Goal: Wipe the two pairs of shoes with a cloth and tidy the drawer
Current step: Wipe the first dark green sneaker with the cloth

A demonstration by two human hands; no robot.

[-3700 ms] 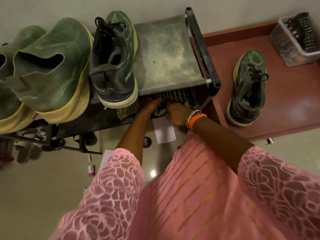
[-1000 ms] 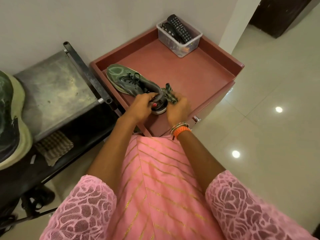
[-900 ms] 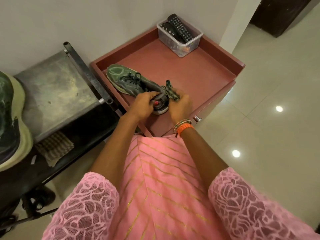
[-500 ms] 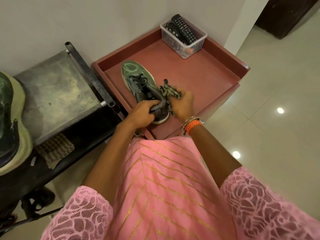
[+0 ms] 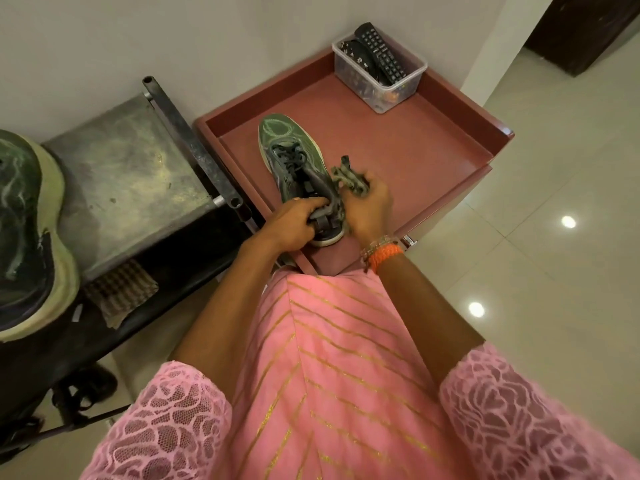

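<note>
A home entryway: a metal shoe rack against the left wall, glossy floor tiles, remote controls in a plastic tub far right.

A clear plastic tub is sitting in the far corner against the wall, holding two black remote controls. Ceiling lights are glinting off the pale floor tiles. A dark doorway is showing at the upper right.
</note>
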